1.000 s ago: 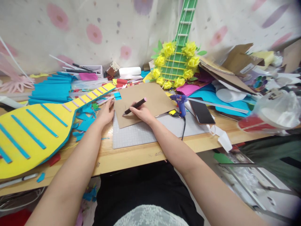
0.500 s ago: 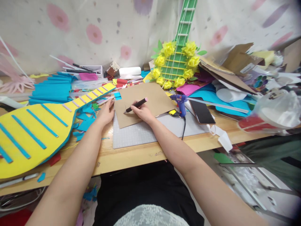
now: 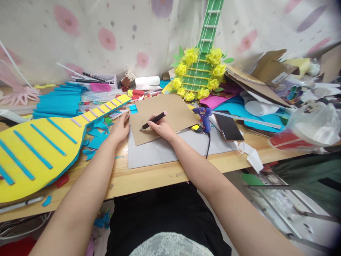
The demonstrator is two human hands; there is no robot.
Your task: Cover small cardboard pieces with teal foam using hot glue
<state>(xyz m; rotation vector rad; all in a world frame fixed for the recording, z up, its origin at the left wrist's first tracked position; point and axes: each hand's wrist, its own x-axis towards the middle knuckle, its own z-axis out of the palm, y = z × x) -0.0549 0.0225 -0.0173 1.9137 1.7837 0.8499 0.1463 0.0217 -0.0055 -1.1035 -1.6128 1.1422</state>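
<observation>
Two bare hands work on a cluttered wooden table, listed from left to right. Far left: a yellow foam guitar shape — flat, smooth, edged in blue and crossed by blue strips — with its neck running up and to the right. Left hand: fingers spread and flat, gripping nothing, fingertips pressed at the left edge of the brown card. The card is a matte, stiff sheet with straight edges, lying partly on a grey gridded cutting mat. Right hand: fingers curled closed around a black marker, in a writing grip. The marker is a slim cylinder with a pink end cap; its long axis runs diagonally, tip low and to the left on the card, cap raised toward the upper right. Just right of the card stands a blue glue gun, nozzle pointing left, its dark cord trailing toward the table edge; beside it lies a dark, glossy phone. Behind — a green guitar model, upright, ringed with yellow paper flowers.
</observation>
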